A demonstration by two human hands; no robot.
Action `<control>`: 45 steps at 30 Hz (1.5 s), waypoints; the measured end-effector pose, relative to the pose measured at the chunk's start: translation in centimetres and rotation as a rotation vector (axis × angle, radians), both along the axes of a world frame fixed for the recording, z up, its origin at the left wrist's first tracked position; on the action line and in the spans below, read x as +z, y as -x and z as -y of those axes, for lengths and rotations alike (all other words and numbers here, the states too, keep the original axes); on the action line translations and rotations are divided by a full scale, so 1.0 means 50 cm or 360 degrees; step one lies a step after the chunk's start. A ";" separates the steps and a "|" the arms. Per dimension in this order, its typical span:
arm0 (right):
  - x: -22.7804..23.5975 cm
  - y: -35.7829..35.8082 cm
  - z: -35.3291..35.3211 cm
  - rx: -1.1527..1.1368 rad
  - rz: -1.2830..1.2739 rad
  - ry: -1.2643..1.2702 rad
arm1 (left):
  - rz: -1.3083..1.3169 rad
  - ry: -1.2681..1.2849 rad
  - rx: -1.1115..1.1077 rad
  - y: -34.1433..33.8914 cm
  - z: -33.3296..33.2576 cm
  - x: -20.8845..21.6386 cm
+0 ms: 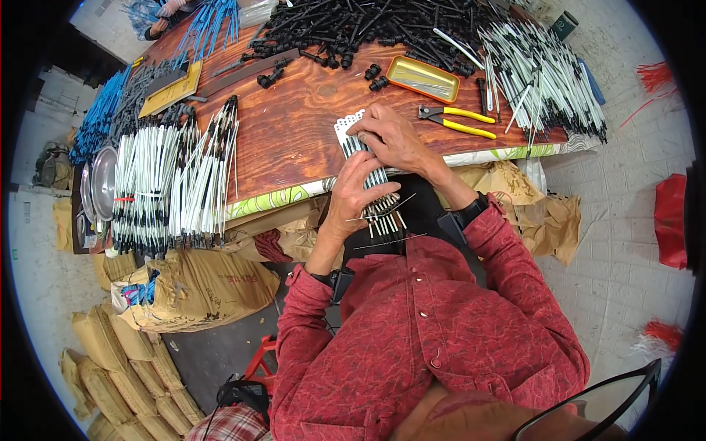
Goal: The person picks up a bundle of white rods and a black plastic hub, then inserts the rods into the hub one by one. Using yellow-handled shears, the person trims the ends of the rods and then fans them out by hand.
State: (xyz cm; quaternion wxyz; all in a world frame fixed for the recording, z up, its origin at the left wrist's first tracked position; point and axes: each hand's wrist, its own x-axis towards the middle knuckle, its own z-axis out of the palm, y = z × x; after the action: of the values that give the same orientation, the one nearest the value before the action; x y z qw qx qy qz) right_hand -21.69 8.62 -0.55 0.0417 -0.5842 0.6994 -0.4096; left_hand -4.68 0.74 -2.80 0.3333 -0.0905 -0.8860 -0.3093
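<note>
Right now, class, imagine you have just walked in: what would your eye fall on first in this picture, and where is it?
Probably the red patterned shirt, filling the lower middle. Just above it, the left hand and right hand meet at a bundle of white strips by the near edge of the wooden table. The big heap of black parts along the table's far side also stands out.

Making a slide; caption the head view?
Left hand and right hand on a bundle of slender strips at a wooden table bearing pliers.
</note>
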 end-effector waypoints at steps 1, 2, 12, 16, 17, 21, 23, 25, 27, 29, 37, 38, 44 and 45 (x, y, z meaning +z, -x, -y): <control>-0.001 -0.001 0.002 -0.0003 -0.0011 0.0034 | -0.0007 -0.0009 0.0000 0.001 0.000 0.001; -0.002 -0.002 0.003 -0.0006 -0.0020 0.0068 | -0.0013 -0.0019 0.0001 0.000 0.000 0.002; 0.010 -0.004 0.000 -0.0002 -0.0078 -0.0082 | -0.0012 -0.0002 0.0005 -0.002 -0.001 0.003; 0.008 -0.005 -0.001 -0.0005 -0.0034 -0.0025 | -0.0023 -0.0003 -0.0020 -0.001 -0.001 0.000; 0.010 -0.007 -0.001 -0.0020 -0.0081 -0.0010 | -0.0028 0.0000 -0.0029 -0.001 0.000 -0.002; 0.020 -0.016 -0.004 -0.0054 -0.0246 0.0031 | -0.0032 0.0005 -0.0049 -0.002 0.005 -0.009; 0.027 -0.019 -0.005 -0.0063 -0.0388 0.0057 | -0.0020 0.0008 -0.0057 -0.002 0.006 -0.008; 0.024 -0.015 -0.003 -0.0038 -0.0411 0.0081 | -0.0036 -0.0002 -0.0056 -0.001 0.004 -0.006; 0.019 -0.009 0.000 0.0011 -0.0457 0.0129 | -0.0068 -0.0021 -0.0055 0.000 0.002 -0.004; 0.014 -0.004 0.003 0.0048 -0.0436 0.0140 | -0.0086 -0.0013 -0.0059 0.002 0.003 -0.004; 0.013 0.010 0.007 0.0194 -0.0359 0.0126 | -0.0117 0.0011 -0.0082 0.006 0.006 -0.006; 0.017 0.012 0.007 0.0207 -0.0379 0.0125 | -0.0112 0.0014 -0.0085 0.007 0.006 -0.003; 0.015 0.017 0.010 0.0291 -0.0377 0.0121 | -0.0108 -0.0049 -0.0101 0.003 0.002 0.013; 0.014 0.019 0.009 0.0307 -0.0364 0.0102 | -0.0120 -0.0041 -0.0100 0.003 0.002 0.011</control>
State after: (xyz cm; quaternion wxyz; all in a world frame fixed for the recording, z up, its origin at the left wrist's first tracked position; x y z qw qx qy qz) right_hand -22.63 8.15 0.15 -0.0176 -0.6926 0.6268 -0.3566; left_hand -4.86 0.66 -2.23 0.3577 -0.1254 -0.8655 -0.3274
